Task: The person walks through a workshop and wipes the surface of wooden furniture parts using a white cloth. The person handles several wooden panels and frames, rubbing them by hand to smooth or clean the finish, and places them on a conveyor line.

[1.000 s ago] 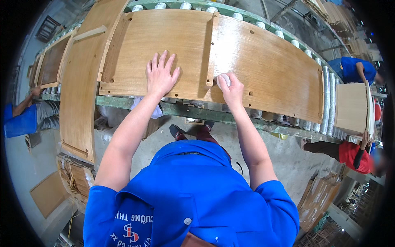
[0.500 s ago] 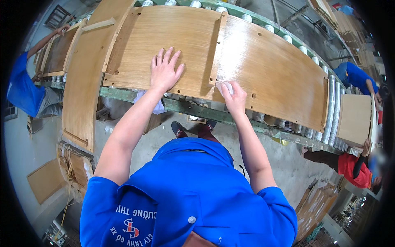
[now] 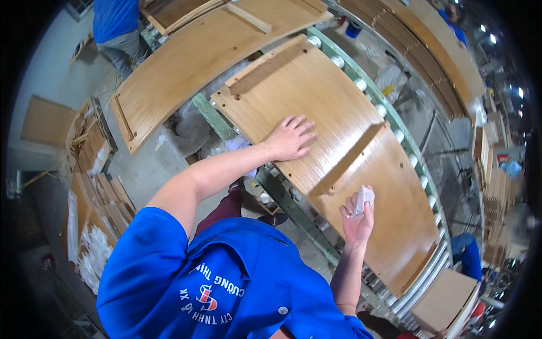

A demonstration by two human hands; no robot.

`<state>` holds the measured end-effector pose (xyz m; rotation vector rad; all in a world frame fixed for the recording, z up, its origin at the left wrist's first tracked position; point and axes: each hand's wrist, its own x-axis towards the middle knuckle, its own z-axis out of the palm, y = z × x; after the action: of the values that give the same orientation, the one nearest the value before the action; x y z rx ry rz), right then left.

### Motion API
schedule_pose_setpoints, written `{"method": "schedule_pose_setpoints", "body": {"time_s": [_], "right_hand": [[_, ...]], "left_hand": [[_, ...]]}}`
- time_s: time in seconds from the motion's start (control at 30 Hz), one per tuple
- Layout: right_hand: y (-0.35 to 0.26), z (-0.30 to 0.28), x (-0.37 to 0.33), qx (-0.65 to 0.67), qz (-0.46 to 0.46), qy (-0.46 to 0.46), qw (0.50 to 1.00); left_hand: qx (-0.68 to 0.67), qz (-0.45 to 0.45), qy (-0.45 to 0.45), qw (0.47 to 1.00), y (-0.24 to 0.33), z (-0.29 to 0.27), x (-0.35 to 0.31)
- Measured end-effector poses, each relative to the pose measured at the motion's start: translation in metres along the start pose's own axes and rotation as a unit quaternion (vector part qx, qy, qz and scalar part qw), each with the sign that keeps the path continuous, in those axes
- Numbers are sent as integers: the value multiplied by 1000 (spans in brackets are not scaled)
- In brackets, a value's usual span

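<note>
In front of me a long wooden panel [image 3: 333, 107] with crosswise strips and drilled holes lies on a roller conveyor. My left hand [image 3: 292, 138] rests on its near side, fingers spread, with nothing in it. Above the panel's right section, my right hand [image 3: 358, 217] is turned palm up and grips a small whitish translucent wad [image 3: 363, 201]; whether it is cloth, paper or plastic I cannot tell. One raised cross strip [image 3: 358, 158] stands on the panel between my two hands.
Another wooden panel [image 3: 186, 68] lies to the left. A cardboard box [image 3: 444, 299] sits at the conveyor's right end. Green rails with rollers [image 3: 360, 85] run beneath my panel. Wood scraps [image 3: 104, 198] lie at left; a person in blue [image 3: 117, 22] stands at far left.
My view has turned, so the conveyor now slants down to the right. My right hand has lifted from beside the cross strip and turned over with the wad; my left stays on the panel.
</note>
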<state>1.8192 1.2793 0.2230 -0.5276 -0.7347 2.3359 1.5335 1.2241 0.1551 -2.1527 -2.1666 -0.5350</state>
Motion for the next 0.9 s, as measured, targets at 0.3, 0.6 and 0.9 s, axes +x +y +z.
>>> {"method": "schedule_pose_setpoints", "body": {"time_s": [0.3, 0.6, 0.9], "right_hand": [[36, 146, 185, -188, 62, -99, 975], [168, 273, 310, -634, 90, -292, 711], [216, 276, 326, -792, 27, -421, 442]], "left_hand": [[-120, 74, 61, 988, -53, -5, -6], [-128, 34, -5, 991, -62, -8, -9], [-171, 28, 4, 985, -67, -4, -12]]}}
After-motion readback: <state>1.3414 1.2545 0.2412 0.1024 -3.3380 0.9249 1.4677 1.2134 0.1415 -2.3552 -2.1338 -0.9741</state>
